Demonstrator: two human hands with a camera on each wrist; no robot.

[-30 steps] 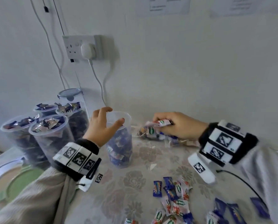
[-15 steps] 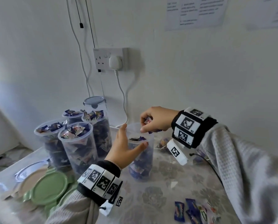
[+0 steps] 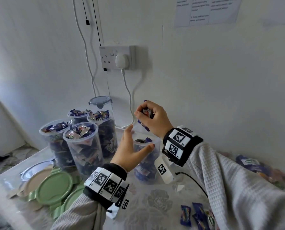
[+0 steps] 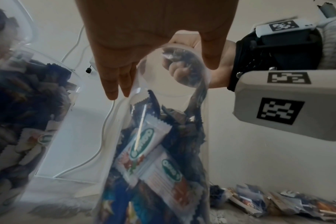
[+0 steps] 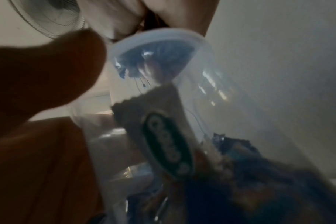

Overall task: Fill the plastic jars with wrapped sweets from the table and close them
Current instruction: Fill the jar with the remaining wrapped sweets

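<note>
A clear plastic jar (image 3: pixel 148 165), partly filled with wrapped sweets, stands open on the table. My left hand (image 3: pixel 139 139) holds it near the rim, thumb on the near side and fingers on the far side. My right hand (image 3: pixel 145 113) hovers just above the jar's mouth and grips a small bunch of wrapped sweets (image 3: pixel 143 125); one blue wrapper hangs below the palm. In the left wrist view the jar (image 4: pixel 159 159) shows white and blue sweets inside, and the right hand (image 4: pixel 179 71) shows through its mouth. The right wrist view is blurred, with the jar rim (image 5: pixel 163 34) close by.
Several open jars heaped with sweets (image 3: pixel 82 146) stand to the left, and a lidded jar (image 3: pixel 100 103) behind them. Green and beige lids (image 3: pixel 53 186) lie at the front left. Loose sweets (image 3: pixel 198 216) lie at the front right, with a pile (image 3: pixel 248 165) beyond my right sleeve. A socket with cables (image 3: pixel 120 60) is on the wall.
My right hand left the sweet pile at the right and carried a handful up over the jar's mouth. The left hand stayed on the jar.
</note>
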